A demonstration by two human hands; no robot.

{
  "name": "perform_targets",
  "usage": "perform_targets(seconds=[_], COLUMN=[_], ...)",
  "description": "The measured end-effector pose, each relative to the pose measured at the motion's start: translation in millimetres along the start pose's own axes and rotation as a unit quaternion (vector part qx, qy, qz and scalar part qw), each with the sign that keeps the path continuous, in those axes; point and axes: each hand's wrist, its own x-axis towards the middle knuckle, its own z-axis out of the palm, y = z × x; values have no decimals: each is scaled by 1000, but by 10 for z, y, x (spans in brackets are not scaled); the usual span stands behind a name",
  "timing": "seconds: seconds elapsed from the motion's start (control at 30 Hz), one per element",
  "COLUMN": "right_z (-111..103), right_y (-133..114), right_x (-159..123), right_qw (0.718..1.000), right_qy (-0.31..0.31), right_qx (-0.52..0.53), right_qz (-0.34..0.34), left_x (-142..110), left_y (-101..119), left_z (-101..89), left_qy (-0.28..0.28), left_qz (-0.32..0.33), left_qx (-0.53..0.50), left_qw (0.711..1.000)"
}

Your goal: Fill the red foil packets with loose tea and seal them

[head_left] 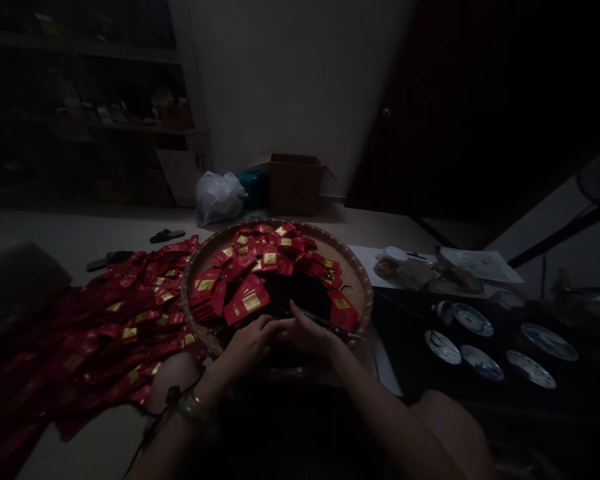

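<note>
Both hands meet over the near side of a round woven basket (357, 273). Inside it, small red packets with gold labels (270, 260) are heaped around a dark mass (297, 293) that is too dim to identify. My left hand (254, 339) has its fingers bent and drawn together against the right fingers; whatever they pinch is hidden. A thin dark tool (337, 329) with a pale, narrow end lies across my right hand (306, 331), which is closed around it. Larger red packets (247, 300) rest just beyond the left hand.
Many more red packets (145, 320) cover the floor at left, beside dark slippers (167, 235). Behind the basket are a white plastic bag (220, 197) and an open cardboard box (296, 185). Blue-and-white dishes (483, 362) sit on a dark table at right, near a lidded jar (391, 261).
</note>
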Motion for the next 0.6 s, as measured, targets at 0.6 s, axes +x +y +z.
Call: perform_targets(seconds=[0.6], right_z=[-468], right_y=[120], right_x=[-401], right_qw=[903], right_qy=[167], right_qx=[-393], right_qz=[44], left_x=[-19], left_y=[-215], left_z=[10], left_qy=[71], left_qz=[-124], left_qx=[16], left_qw=[990])
